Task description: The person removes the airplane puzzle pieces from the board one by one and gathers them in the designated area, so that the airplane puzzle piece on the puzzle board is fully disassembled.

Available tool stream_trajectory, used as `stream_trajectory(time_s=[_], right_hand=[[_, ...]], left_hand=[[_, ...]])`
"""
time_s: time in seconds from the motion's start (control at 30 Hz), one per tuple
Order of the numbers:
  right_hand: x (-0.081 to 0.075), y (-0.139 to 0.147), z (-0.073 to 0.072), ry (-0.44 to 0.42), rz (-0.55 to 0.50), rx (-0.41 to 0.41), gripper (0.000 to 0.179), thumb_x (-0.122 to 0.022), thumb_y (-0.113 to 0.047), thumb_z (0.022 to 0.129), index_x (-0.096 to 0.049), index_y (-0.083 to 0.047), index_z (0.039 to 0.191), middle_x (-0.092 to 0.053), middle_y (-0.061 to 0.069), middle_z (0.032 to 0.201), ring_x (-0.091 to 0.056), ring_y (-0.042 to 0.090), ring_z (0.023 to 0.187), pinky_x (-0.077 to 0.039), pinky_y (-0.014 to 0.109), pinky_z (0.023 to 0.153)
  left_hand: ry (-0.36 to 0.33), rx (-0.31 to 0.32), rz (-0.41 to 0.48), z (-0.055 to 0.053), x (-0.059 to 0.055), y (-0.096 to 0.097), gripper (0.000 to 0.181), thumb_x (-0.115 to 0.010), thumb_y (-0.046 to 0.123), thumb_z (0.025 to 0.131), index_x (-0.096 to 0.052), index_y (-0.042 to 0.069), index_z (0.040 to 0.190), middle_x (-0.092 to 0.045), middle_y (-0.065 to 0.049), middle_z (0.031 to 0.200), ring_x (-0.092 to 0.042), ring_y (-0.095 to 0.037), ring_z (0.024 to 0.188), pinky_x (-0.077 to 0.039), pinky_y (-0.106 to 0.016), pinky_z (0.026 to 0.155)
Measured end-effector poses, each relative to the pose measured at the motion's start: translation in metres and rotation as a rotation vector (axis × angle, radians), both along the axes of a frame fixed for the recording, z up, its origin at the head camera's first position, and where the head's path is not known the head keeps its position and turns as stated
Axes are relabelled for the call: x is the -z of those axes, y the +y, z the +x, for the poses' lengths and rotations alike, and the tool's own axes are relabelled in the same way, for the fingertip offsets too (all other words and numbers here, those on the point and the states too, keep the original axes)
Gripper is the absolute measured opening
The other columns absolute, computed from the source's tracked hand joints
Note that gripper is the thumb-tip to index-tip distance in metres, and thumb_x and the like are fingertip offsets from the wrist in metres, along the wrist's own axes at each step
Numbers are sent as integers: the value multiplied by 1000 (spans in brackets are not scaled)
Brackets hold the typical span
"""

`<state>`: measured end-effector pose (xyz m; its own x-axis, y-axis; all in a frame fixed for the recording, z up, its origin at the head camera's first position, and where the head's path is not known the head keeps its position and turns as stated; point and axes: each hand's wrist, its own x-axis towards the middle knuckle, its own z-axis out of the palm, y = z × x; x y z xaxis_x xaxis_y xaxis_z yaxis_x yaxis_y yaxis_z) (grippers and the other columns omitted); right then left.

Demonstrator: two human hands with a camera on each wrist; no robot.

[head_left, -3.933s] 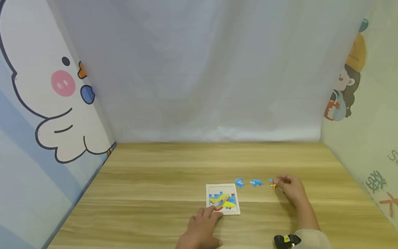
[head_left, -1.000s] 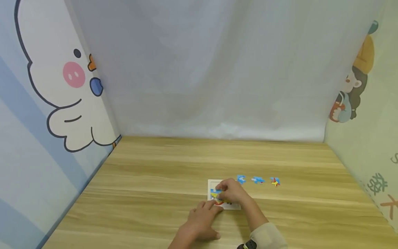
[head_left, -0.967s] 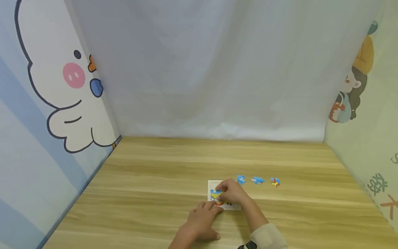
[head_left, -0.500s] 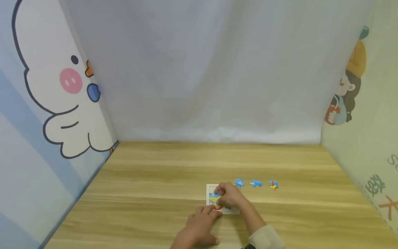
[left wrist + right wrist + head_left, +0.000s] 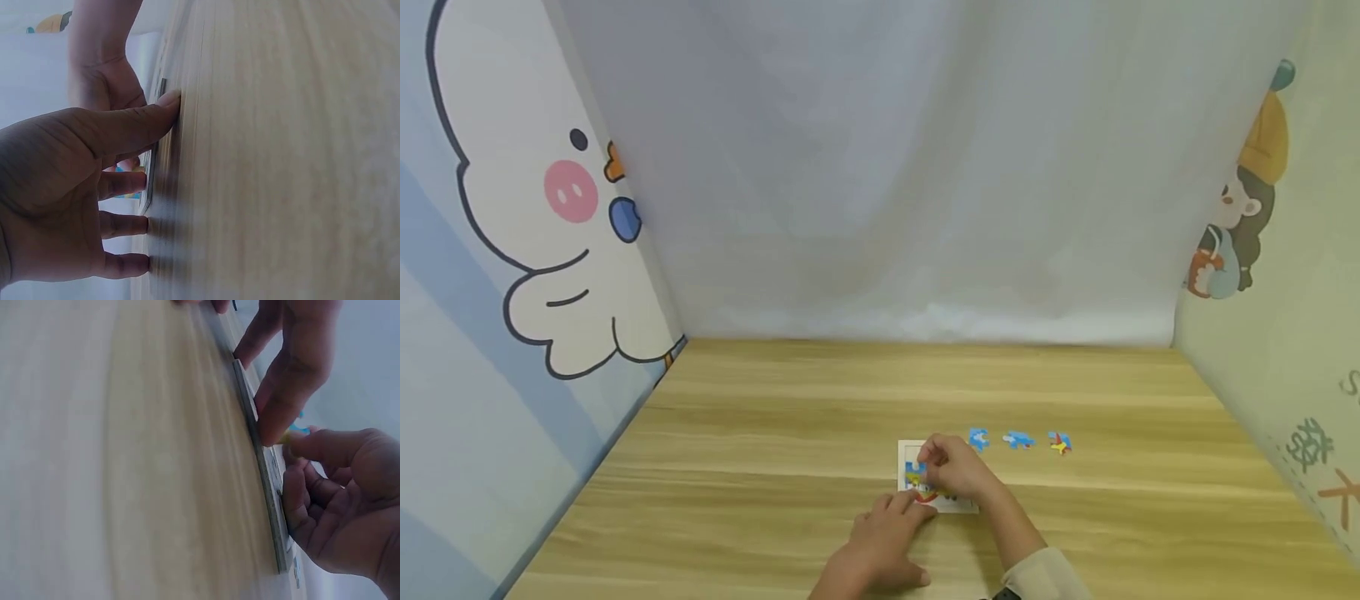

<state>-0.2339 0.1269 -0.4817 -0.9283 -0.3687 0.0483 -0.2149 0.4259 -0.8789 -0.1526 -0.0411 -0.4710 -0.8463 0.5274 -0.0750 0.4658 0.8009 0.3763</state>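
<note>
A white-rimmed jigsaw tray [image 5: 901, 462] with a yellow plane picture lies on the table, partly covered by both hands. My left hand [image 5: 883, 533] rests at the tray's near-left side, its fingers extended. In the left wrist view its thumb and a fingertip are right at the tray's edge. Over the middle of the tray, my right hand [image 5: 957, 468] pinches a puzzle piece [image 5: 300, 429] between thumb and index finger. Yellow and blue show on that piece in the right wrist view; the rest is hidden by the fingers.
To the tray's right, three loose pieces lie in a row: a blue one [image 5: 978, 439], a blue-and-white one [image 5: 1018, 440] and a red, yellow and blue one [image 5: 1060, 442]. A pale curtain [image 5: 880, 208] hangs behind the wooden table [image 5: 760, 433], with decorated walls on both sides.
My right hand has come from the rightmost loose piece to the tray and pinches a piece there; lately its fingers have risen slightly. The left hand has stayed at the tray's near side.
</note>
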Motion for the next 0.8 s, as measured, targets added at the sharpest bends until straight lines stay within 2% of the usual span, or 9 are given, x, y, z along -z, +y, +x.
stream_trajectory(time_s=[0.07,0.23,0.3,0.47,0.63,0.8], right_hand=[[-3,1,1,-3,-35,7,14,-59,8,79,-57,0,90,-53,5,79,-49,17,72,-43,29,61],[-28,-3,17,-6,-83,4,12,-56,11,81,-56,8,93,-53,11,80,-48,20,73,-42,27,61],[-28,-5,17,-8,-88,2,12,-56,12,81,-56,10,93,-54,13,80,-48,21,73,-42,28,62],[-5,1,4,-9,-105,23,13,-59,6,83,-58,6,95,-55,6,81,-49,16,73,-44,26,62],[-10,11,7,-37,-161,56,14,-59,5,83,-58,4,97,-55,7,81,-50,17,74,-46,27,63],[-15,23,10,-43,-155,76,14,-61,3,82,-59,4,96,-55,6,79,-51,18,74,-47,30,65]], left_hand=[[-8,-2,8,-1,-1,1,71,-82,35,65,-53,21,128,-40,-4,139,-37,-33,123,-41,-57,84],[-19,-7,9,-2,-2,2,71,-82,35,65,-54,20,128,-40,-5,139,-36,-33,123,-40,-57,85],[-19,-8,3,-2,-2,1,71,-82,35,65,-53,21,128,-39,-5,139,-36,-33,123,-40,-57,86],[-8,-8,-3,0,-4,0,72,-82,35,64,-53,21,129,-40,-5,139,-37,-33,123,-40,-57,86],[20,-10,-7,-1,-2,0,72,-82,36,62,-54,21,128,-41,-2,136,-38,-31,121,-41,-54,84],[37,-20,-4,-2,1,1,72,-82,35,61,-55,20,126,-43,-2,135,-38,-30,120,-42,-52,83]])
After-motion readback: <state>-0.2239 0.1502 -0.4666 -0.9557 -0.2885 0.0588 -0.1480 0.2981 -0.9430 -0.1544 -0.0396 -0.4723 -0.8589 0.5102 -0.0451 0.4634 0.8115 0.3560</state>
